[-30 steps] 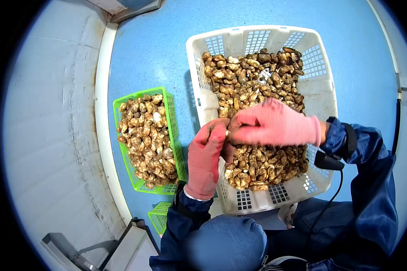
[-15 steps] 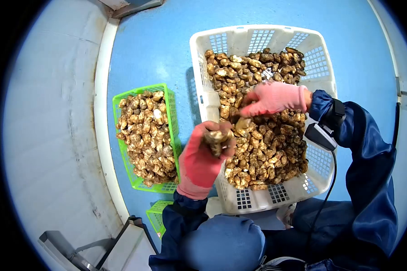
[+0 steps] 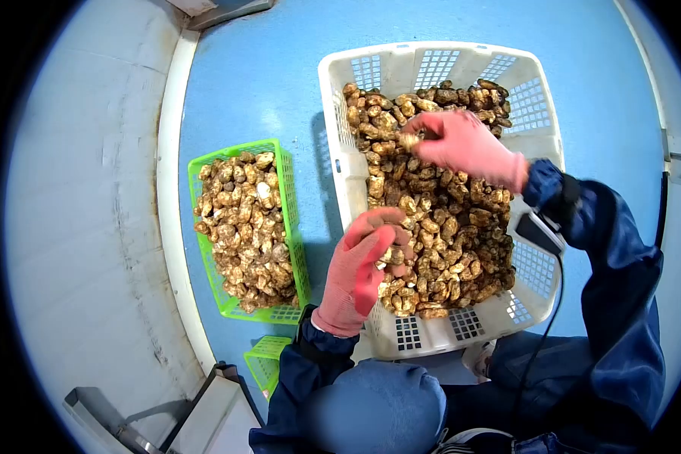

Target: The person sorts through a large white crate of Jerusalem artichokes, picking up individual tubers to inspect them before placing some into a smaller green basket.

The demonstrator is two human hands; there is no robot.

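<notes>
My right hand (image 3: 465,147), in a pink glove, pinches a pale, ridged tuber-like piece (image 3: 409,141) above the upper part of the heap. My left hand (image 3: 362,265), also pink-gloved, is curled over the near left rim of the white crate (image 3: 348,178). Pale knobbly pieces (image 3: 392,256) show between its thumb and fingers; how many it holds is hidden. Below both hands lies a heap of brown-and-cream knobbly tuber-like pieces (image 3: 450,250) filling much of the crate's floor.
Left of the crate stands a green basket (image 3: 293,219) full of similar pieces (image 3: 246,227). Another green basket (image 3: 265,356) is partly hidden by my left sleeve. A pale wall (image 3: 91,189) bounds the left side of the blue floor (image 3: 295,76). A cable (image 3: 550,310) hangs from my right wrist.
My right hand has moved up and away from my left, now with a pale piece in its fingertips. My left hand has shifted slightly right and turned, its fingers over the heap.
</notes>
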